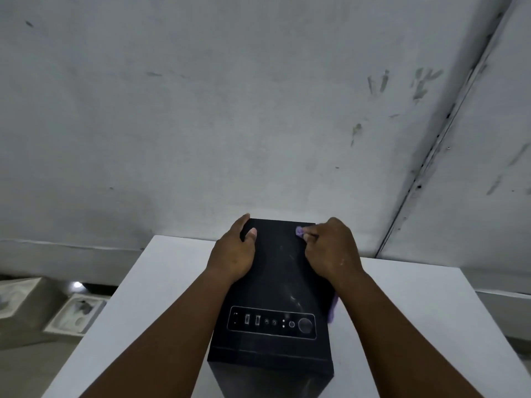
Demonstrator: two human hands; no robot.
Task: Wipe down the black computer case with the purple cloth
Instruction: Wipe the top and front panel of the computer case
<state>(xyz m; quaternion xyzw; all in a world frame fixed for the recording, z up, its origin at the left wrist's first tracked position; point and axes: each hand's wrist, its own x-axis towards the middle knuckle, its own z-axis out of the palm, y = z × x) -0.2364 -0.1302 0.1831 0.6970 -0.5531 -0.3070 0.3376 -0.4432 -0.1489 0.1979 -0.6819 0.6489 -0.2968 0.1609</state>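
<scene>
grey, scuffed wall (230, 110) fills the far side of the head view, behind a white table (416, 326). on the table stands the black computer case (275, 282), upright, its top panel with ports and a round button toward the near end. the left hand (232, 254) grips the case's far left edge, thumb on top, fingers curled over the side. the right hand (330, 251) presses on the far right part of the top, fingers curled around the purple cloth (299, 232), which also shows hanging beside the case's right side.
</scene>
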